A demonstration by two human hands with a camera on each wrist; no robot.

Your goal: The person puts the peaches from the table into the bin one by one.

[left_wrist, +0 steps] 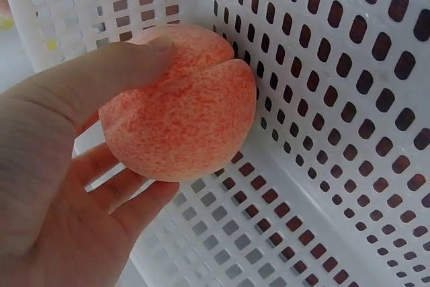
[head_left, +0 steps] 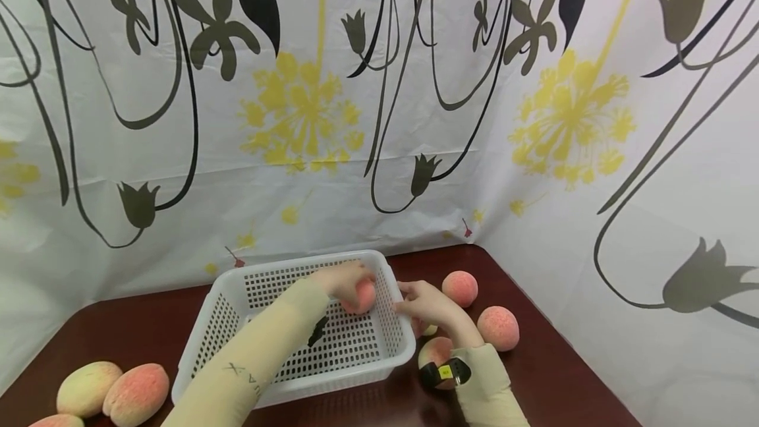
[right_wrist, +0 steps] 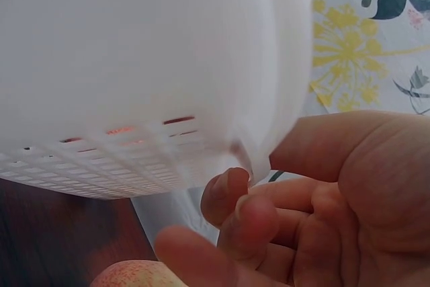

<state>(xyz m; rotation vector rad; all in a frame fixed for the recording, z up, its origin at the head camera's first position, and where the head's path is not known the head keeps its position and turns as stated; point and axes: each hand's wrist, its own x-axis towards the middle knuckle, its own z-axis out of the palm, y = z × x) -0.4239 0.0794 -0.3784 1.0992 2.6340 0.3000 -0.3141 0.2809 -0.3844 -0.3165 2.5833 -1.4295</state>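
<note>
Inside a white perforated plastic basket [head_left: 340,374], my left hand [head_left: 342,280] holds a pinkish peach [head_left: 367,296] near the right end. The left wrist view shows the thumb over the top of the peach [left_wrist: 191,115] and the other fingers spread beneath it. That peach is close to the basket's hole-patterned wall [left_wrist: 366,115]. At the basket's right side, my right hand [head_left: 435,305] grips the rim from outside. Its curled fingers [right_wrist: 255,223] meet the rim's edge in the right wrist view, with the thumb partly hidden behind the plastic.
Right of the basket lie several peaches, among them one at the back [head_left: 460,288] and one nearer the table edge [head_left: 498,328]. More peaches [head_left: 136,394] lie at the front left of the dark table [head_left: 154,321]. A patterned white sheet [head_left: 367,117] hangs behind and at the right.
</note>
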